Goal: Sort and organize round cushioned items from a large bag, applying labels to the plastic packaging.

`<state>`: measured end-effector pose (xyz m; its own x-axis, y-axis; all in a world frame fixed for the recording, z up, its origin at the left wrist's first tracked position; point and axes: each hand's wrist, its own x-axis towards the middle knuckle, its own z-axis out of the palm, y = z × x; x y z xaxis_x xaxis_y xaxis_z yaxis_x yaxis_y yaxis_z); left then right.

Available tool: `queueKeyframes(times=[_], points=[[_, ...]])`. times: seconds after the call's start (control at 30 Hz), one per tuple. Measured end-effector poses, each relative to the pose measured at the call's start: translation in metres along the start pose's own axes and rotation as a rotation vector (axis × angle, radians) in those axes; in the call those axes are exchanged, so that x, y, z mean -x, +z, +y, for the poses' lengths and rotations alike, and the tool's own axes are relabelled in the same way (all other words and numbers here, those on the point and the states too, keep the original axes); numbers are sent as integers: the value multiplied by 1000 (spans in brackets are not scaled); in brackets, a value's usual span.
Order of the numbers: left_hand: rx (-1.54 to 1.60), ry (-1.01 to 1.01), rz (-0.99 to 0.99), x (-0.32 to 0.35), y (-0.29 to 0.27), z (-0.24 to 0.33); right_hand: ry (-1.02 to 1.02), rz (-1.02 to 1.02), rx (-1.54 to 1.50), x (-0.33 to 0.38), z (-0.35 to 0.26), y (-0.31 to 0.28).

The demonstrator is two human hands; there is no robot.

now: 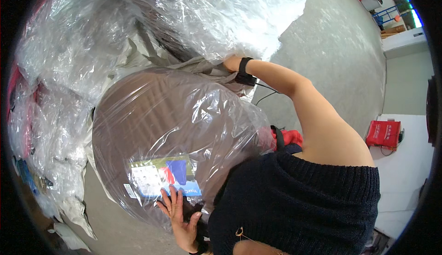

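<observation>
A large rounded brown item [152, 112], wrapped in clear plastic, takes up the middle of the head view against my front. Its exact kind I cannot make out. Under the wrap lies a colourful printed label card [161, 176]. My left hand [178, 213] rests on the plastic just below the card, fingers spread. Beyond the brown item, my right hand [232, 63] reaches to the edge of a crumpled grey-beige sheet [198, 68], beside clear plastic film. Its fingers are hidden there, so I cannot see whether it grips anything. Each wrist wears a black band.
Piled clear plastic film and bagged goods [73, 57] fill the left and far side. A red bag [383, 133] is by the white wall at right. A blue metal frame [386, 14] stands far right on the grey concrete floor [336, 48]. A dark cable hangs near my right wrist.
</observation>
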<state>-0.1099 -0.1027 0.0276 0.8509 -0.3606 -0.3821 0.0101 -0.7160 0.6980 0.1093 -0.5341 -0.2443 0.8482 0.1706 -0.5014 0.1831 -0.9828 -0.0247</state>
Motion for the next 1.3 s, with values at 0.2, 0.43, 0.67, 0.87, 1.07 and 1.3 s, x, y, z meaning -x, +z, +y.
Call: queueKeyframes(times=[0.2, 0.43, 0.67, 0.87, 1.07, 1.3], points=[[85, 26, 172, 15, -3, 3, 125, 49, -235, 42, -15, -53], [241, -382, 1052, 94, -5, -124, -91, 25, -1215, 122, -74, -123], [1149, -515, 811, 97, 77, -138, -35, 142, -1887, 181, -130, -110], [1055, -117, 834, 23, -10, -126, -348, 366, -1749, 173, -156, -115], [887, 158, 850, 0, -93, -81, -565, 634, -1845, 201, -123, -170], [786, 184, 852, -9, -149, 48, -358, 1070, -1823, 238, 11, -300]])
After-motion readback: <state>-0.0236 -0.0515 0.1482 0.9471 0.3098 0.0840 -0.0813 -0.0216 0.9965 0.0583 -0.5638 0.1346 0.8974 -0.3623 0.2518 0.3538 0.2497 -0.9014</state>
